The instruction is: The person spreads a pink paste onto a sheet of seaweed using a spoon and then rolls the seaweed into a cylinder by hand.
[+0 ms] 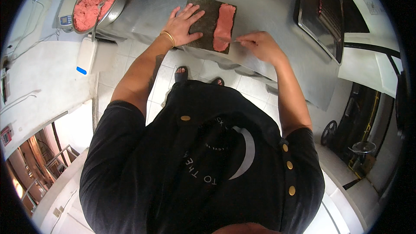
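Note:
A dark green-brown sheet, looking like nori seaweed (201, 32), lies flat at the near edge of the metal table. A thick strip of pink paste (224, 21) runs along its right side, from far edge to near. My left hand (186, 26) rests on the sheet's left part, fingers spread and pressing it flat. My right hand (263, 47) is closed on a thin metal utensil (234, 40) that reaches left to the near end of the strip. The utensil's end sits against the paste, so I cannot tell its kind.
At the far left a steel bowl (123, 1) holds a mass of pink paste, with a metal spoon (96, 21) standing in it. Beside it is a scale with a small display (66, 20). A dark metal tray (313, 34) lies at the right of the metal table (151, 0).

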Tool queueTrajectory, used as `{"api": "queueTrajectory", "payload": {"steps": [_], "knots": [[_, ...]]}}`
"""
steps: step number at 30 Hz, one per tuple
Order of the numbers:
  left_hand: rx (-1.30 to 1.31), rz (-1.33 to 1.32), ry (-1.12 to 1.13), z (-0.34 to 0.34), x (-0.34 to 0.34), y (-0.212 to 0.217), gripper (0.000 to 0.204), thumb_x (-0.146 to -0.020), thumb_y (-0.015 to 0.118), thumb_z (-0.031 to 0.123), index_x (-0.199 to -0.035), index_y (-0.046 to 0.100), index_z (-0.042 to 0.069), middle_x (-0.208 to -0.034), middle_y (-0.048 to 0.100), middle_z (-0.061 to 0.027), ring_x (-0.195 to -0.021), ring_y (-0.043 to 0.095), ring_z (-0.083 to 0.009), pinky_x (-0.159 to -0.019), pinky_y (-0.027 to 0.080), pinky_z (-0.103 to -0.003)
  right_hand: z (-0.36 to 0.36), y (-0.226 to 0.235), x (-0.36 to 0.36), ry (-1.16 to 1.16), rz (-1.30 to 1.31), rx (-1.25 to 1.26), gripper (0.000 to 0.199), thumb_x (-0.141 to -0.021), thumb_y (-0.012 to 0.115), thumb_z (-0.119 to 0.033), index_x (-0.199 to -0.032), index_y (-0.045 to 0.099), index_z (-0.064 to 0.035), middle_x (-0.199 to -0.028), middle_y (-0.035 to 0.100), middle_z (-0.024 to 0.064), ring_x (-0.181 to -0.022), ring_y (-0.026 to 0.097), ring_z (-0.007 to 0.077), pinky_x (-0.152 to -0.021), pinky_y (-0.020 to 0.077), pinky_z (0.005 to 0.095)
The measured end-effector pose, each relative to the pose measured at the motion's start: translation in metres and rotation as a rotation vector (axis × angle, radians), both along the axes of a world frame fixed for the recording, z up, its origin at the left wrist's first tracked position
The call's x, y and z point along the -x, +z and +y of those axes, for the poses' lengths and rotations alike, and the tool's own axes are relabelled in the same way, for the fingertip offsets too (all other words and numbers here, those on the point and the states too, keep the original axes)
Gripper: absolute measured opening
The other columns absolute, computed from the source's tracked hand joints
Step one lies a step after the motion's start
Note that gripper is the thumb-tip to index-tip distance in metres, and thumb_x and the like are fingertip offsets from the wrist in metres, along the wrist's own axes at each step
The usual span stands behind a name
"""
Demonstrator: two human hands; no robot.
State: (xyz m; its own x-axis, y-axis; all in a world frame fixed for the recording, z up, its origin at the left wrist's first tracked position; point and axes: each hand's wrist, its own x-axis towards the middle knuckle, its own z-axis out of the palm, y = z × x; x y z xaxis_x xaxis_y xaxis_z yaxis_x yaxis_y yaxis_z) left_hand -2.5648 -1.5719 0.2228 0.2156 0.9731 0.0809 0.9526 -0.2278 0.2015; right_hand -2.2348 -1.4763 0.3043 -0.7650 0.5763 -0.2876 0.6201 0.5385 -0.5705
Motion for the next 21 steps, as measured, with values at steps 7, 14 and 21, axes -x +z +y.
{"api": "queueTrajectory", "payload": {"steps": [7,14,21], "knots": [[-0.004,0.008,0.006,0.002,0.001,0.0,0.084,-0.091,0.071,0.053,-0.163,0.04,0.024,-0.171,0.033,-0.0073,-0.161,0.025,-0.0288,-0.13,0.014,-0.055,-0.038,-0.007,-0.024,-0.065,0.149,0.001,0.024,-0.099,0.067,-0.022,-0.117,0.08,-0.0127,-0.107,0.077,0.0146,-0.099,0.071,0.0351,-0.09,0.0558,0.0434],[0.009,0.017,0.013,0.002,0.0,0.0,0.084,-0.091,0.071,0.054,-0.163,0.039,0.025,-0.172,0.032,-0.0068,-0.161,0.024,-0.0287,-0.13,0.013,-0.055,-0.059,-0.004,-0.025,-0.091,0.222,-0.068,0.022,-0.099,0.068,-0.019,-0.117,0.079,-0.0131,-0.101,0.075,0.0152,-0.094,0.071,0.0346,-0.085,0.0559,0.0422],[0.011,-0.008,0.004,0.001,-0.001,-0.001,0.084,-0.091,0.071,0.054,-0.163,0.04,0.025,-0.172,0.033,-0.0068,-0.161,0.025,-0.0287,-0.13,0.013,-0.055,-0.088,-0.015,-0.016,-0.228,0.337,-0.071,0.023,-0.098,0.07,-0.015,-0.118,0.078,-0.011,-0.095,0.073,0.0177,-0.089,0.07,0.0363,-0.081,0.0554,0.0443]]}}
